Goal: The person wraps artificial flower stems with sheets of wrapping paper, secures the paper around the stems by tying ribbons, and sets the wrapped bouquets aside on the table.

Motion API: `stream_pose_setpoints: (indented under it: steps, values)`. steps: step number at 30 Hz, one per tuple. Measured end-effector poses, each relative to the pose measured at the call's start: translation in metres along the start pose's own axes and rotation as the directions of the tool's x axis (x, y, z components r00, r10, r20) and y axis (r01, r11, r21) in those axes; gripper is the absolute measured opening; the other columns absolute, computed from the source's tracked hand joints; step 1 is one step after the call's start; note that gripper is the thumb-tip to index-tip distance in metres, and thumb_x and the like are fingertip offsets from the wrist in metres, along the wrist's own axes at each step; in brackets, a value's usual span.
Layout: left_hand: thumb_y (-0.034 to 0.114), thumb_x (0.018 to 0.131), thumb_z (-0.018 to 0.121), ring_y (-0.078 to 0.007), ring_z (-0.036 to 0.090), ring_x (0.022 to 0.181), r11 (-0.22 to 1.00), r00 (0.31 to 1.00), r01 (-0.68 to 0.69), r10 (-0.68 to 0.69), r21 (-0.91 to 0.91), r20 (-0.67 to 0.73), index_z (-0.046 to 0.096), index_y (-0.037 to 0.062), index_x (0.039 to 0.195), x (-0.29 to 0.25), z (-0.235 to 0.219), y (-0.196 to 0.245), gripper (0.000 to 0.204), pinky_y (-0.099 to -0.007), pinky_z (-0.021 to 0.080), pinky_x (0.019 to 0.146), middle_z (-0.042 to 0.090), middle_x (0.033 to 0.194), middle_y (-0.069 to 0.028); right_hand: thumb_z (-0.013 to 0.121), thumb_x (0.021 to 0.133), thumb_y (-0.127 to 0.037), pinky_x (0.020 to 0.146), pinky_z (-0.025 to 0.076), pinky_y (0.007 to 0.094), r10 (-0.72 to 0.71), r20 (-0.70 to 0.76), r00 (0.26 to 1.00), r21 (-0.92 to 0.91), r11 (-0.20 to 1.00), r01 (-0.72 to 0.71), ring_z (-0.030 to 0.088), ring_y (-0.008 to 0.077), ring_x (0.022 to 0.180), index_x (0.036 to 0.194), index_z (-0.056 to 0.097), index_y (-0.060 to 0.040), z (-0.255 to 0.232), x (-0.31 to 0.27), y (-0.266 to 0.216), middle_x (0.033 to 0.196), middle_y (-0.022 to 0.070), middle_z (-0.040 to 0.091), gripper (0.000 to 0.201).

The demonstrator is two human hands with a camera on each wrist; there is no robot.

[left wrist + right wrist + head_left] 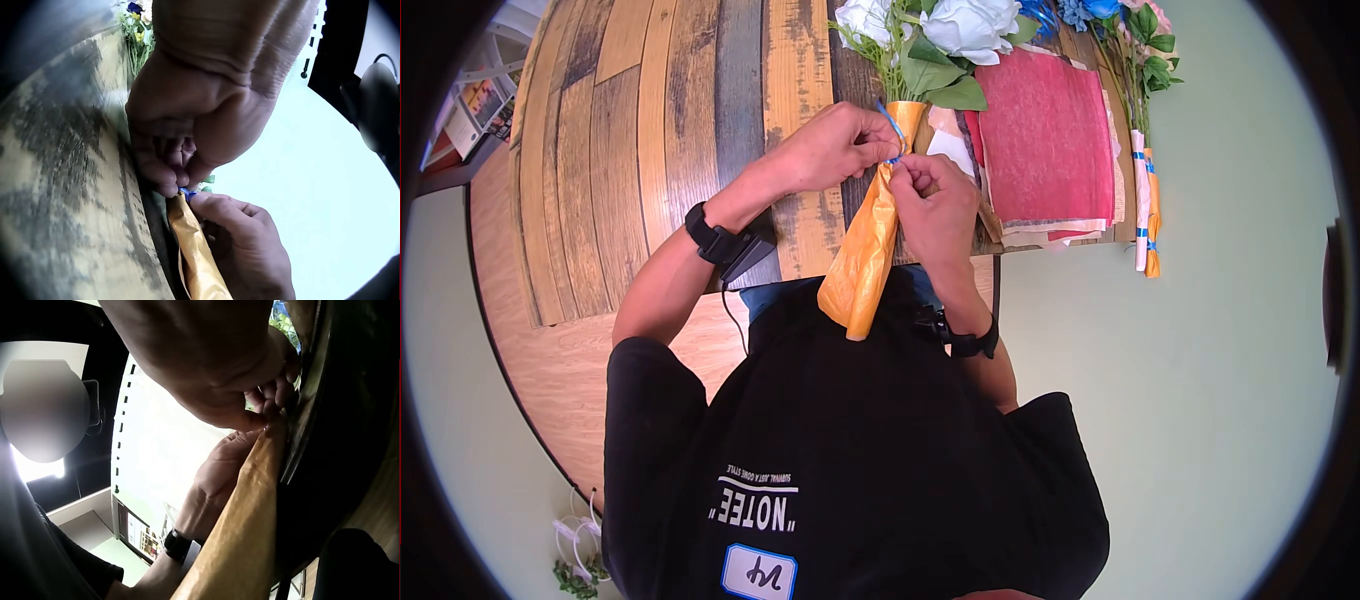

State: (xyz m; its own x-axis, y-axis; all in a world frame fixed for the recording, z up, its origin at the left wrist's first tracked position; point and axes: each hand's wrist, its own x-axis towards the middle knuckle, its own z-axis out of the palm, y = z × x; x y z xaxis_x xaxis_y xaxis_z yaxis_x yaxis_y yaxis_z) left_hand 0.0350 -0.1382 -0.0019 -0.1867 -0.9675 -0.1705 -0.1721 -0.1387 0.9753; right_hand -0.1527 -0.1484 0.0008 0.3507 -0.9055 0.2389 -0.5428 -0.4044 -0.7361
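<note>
A bouquet with white roses (970, 28) and green leaves (930, 75) lies over the table's front edge, its stems wrapped in yellow-orange paper (862, 255). A thin blue ribbon (891, 118) runs along the paper's narrow neck, with one end sticking up. My left hand (840, 147) pinches the ribbon at the neck from the left. From the right, my right hand (940, 205) pinches it at the same spot, fingertips close to the left hand's. In the left wrist view, the blue ribbon (187, 194) shows between the two hands' fingertips. Below them the paper flares out towards my lap.
Red and pale wrapping sheets (1050, 140) are stacked on the wooden table (620, 170), right of the bouquet. Beyond them lie wrapped flower bunches (1141, 200), their ends past the table's edge. A black device (750, 255) with a cable sits by my left forearm.
</note>
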Motion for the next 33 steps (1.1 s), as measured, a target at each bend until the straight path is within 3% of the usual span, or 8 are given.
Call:
stream_pose_setpoints:
  steps: [2, 5, 9, 14, 20, 24, 27, 33]
  values:
    - [0.016, 0.101, 0.064, -0.0067, 0.051, 0.062, 0.998, 1.0, -0.006, 0.006, 0.064, -0.002, 0.067, -0.0016, 0.096, -0.002, 0.0, 0.0, 0.019, -0.0252, 0.045, 0.057, 0.062, 0.075, 0.0017, 0.073, 0.085, -0.009, 0.061, 0.05, 0.0321, 0.196, 0.123, 0.973, 0.188, 0.958, -0.217, 0.063, 0.0164, 0.06, 0.086, 0.07, 0.001, -0.004, 0.002, 0.001, 0.071, 0.0064, 0.066, 0.011]
    - [0.015, 0.1, 0.063, -0.0069, 0.053, 0.063, 0.996, 1.0, 0.024, -0.024, 0.081, 0.003, 0.068, -0.0008, 0.099, -0.004, 0.0, 0.007, 0.017, -0.0258, 0.048, 0.058, 0.063, 0.076, 0.0009, 0.072, 0.087, -0.009, 0.057, 0.049, 0.0274, 0.233, 0.192, 0.953, 0.281, 0.917, -0.281, 0.062, 0.0105, 0.059, 0.089, 0.071, 0.0036, -0.007, 0.004, 0.006, 0.07, 0.0061, 0.069, 0.013]
    - [0.014, 0.099, 0.064, -0.0081, 0.056, 0.064, 0.993, 1.0, -0.008, 0.009, 0.122, -0.005, 0.068, -0.0007, 0.101, -0.006, 0.0, 0.006, 0.015, -0.0262, 0.05, 0.06, 0.065, 0.077, -0.0011, 0.072, 0.087, -0.01, 0.058, 0.048, 0.025, 0.276, 0.249, 0.928, 0.304, 0.888, -0.346, 0.059, 0.0063, 0.061, 0.089, 0.071, 0.0039, -0.019, 0.008, 0.003, 0.07, 0.003, 0.068, 0.014]
    - [0.009, 0.098, 0.063, -0.0107, 0.059, 0.066, 0.944, 0.976, -0.188, 0.21, 0.273, -0.055, 0.068, -0.0021, 0.1, -0.007, 0.001, 0.002, 0.012, -0.0274, 0.052, 0.063, 0.066, 0.077, -0.0042, 0.071, 0.085, -0.008, 0.057, 0.045, 0.0224, 0.285, 0.396, 0.873, 0.296, 0.86, -0.415, 0.057, 0.0046, 0.063, 0.087, 0.071, 0.004, -0.031, 0.018, 0.011, 0.07, 0.0009, 0.066, 0.012]
    - [0.006, 0.098, 0.062, -0.0104, 0.06, 0.07, 0.967, 0.982, -0.159, 0.175, 0.2, -0.066, 0.063, -0.0011, 0.102, -0.009, -0.001, 0.004, 0.008, -0.027, 0.052, 0.067, 0.066, 0.079, -0.0047, 0.072, 0.083, -0.01, 0.057, 0.045, 0.0226, 0.3, 0.51, 0.806, 0.248, 0.846, -0.472, 0.057, 0.005, 0.064, 0.085, 0.069, 0.0051, -0.04, 0.025, 0.013, 0.073, 0.0019, 0.067, 0.016]
    - [0.006, 0.098, 0.063, -0.0098, 0.06, 0.071, 0.975, 0.985, -0.139, 0.154, 0.174, -0.079, 0.062, -0.0003, 0.104, -0.01, -0.004, 0.002, 0.009, -0.0269, 0.052, 0.067, 0.066, 0.081, -0.0041, 0.073, 0.081, -0.011, 0.057, 0.046, 0.0236, 0.258, 0.512, 0.819, 0.24, 0.873, -0.425, 0.059, 0.0061, 0.062, 0.086, 0.069, 0.0048, -0.042, 0.027, 0.015, 0.071, 0.0038, 0.068, 0.017]
    - [0.006, 0.098, 0.064, -0.0094, 0.059, 0.071, 0.958, 0.977, -0.175, 0.197, 0.227, -0.08, 0.061, -0.0001, 0.104, -0.012, -0.004, 0.003, 0.009, -0.0264, 0.051, 0.068, 0.066, 0.082, -0.0033, 0.075, 0.08, -0.013, 0.056, 0.047, 0.0256, 0.231, 0.508, 0.83, 0.107, 0.939, -0.327, 0.06, 0.0078, 0.06, 0.084, 0.068, 0.0046, -0.045, 0.029, 0.014, 0.066, 0.006, 0.067, 0.019]
    - [0.006, 0.098, 0.065, -0.0076, 0.058, 0.072, 0.995, 0.989, -0.086, 0.09, 0.04, -0.12, 0.061, 0.001, 0.103, -0.01, -0.004, 0.009, 0.008, -0.0247, 0.05, 0.067, 0.064, 0.081, -0.0012, 0.076, 0.077, -0.015, 0.053, 0.048, 0.0289, 0.188, 0.424, 0.886, 0.057, 0.971, -0.234, 0.061, 0.0118, 0.054, 0.077, 0.067, 0.0027, -0.055, 0.039, -0.003, 0.062, 0.0074, 0.065, 0.02]
